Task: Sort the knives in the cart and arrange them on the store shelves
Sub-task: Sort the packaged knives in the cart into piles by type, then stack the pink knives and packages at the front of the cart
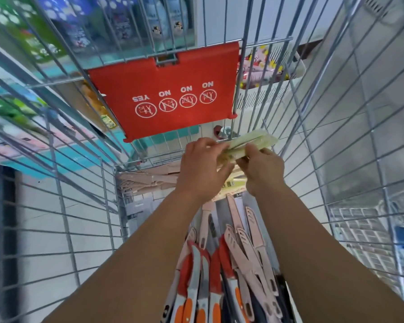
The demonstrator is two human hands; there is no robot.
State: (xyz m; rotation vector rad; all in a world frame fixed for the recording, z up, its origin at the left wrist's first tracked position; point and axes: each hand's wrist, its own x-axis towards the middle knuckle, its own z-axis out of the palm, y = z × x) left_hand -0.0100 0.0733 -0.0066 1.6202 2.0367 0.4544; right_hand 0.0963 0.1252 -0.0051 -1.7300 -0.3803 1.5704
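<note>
Knives in pale green packaging (250, 145) are held up between both hands over the far end of the cart (84, 201), just below the red child-seat flap (166, 94). The risk from here, as I judge it, is a slip: the bundle looks like several slim packs stacked together, and if either grip loosens while they are being squared up, one could slide out and drop among the others below, undoing the sort (or fall through a gap in the wire). The left hand (204, 169) is curled round the near end of the bundle, fingers wrapped under it and thumb on top. The right hand (262, 164) pinches the bundle's upper edge with curled fingers, close beside the left, so both are closed on the same packs. Beneath the forearms, on the cart floor, lie pink sheathed knives (247, 243) fanned loosely, and to their left the red-and-orange handled knives (196, 276) in rough rows. More pink packs (149, 178) rest against the far wire wall. Store shelves (21, 54) with blurred goods show through the wire at left.
</note>
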